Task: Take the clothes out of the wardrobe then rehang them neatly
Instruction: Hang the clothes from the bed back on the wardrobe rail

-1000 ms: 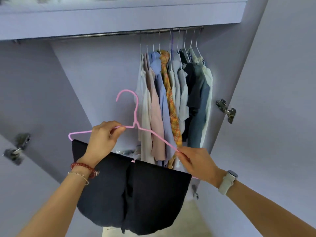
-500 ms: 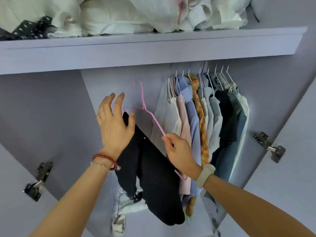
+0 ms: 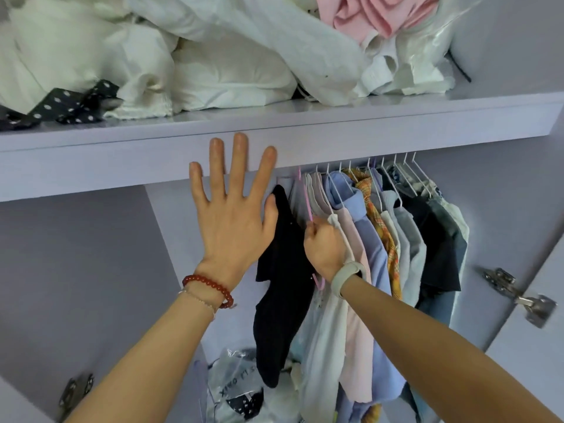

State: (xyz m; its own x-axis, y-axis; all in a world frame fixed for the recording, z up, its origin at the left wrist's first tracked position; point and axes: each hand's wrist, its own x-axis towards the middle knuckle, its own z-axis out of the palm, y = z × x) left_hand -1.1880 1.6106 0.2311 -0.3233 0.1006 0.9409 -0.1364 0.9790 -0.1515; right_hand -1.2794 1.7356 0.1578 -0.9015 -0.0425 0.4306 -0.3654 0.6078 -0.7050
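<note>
Right hand [image 3: 324,250], frame centre, pinched pink hanger [image 3: 308,203] w/ soft, light, slip-prone black garment [image 3: 282,270]; left hand [image 3: 233,215] spread wide; best gripped at hanger's neck.

Black garment [image 3: 280,288] on pink hanger [image 3: 307,199]; orange plaid shirt [image 3: 378,221]; lilac wardrobe [image 3: 335,135].

A door hinge [image 3: 518,296] glints right of the fingers, another hinge [image 3: 74,392] low left, plastic bags [image 3: 241,389] beneath.
</note>
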